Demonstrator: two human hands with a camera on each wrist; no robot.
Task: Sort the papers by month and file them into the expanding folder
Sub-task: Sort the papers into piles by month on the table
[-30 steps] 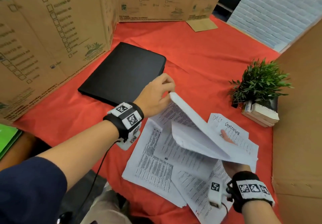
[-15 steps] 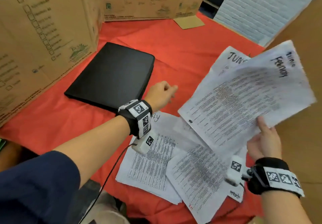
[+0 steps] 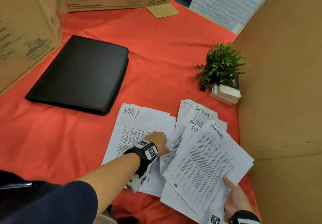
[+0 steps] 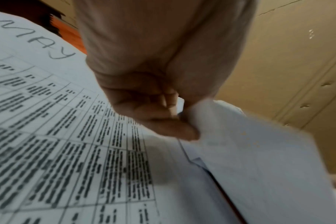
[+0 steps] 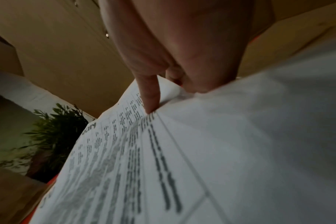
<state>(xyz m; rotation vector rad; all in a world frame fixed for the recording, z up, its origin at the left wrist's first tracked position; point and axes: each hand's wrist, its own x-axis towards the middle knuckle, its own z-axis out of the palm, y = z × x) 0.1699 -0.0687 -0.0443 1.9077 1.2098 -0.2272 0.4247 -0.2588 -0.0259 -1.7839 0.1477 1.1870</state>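
The black expanding folder (image 3: 78, 74) lies closed on the red cloth, up and left of the papers. A sheet marked MAY (image 3: 139, 124) lies flat with my left hand (image 3: 156, 142) on it. In the left wrist view that hand's curled fingers (image 4: 159, 121) pinch the edge of a white sheet (image 4: 240, 144) beside the MAY sheet (image 4: 48, 121). My right hand (image 3: 231, 194) holds a fanned stack topped by the February sheet (image 3: 205, 162), thumb (image 5: 150, 97) on top, low over the table. Sheets marked December and September (image 3: 198, 114) lie behind it.
A small potted plant (image 3: 221, 67) on a stack of books stands right of the papers. A cardboard wall (image 3: 287, 84) closes the right side. Printed cardboard boxes (image 3: 26, 23) stand at the left and back.
My right hand has lowered the February stack from up in the air down onto the other sheets. My left hand has dropped onto the MAY sheet and pinched a sheet's edge.
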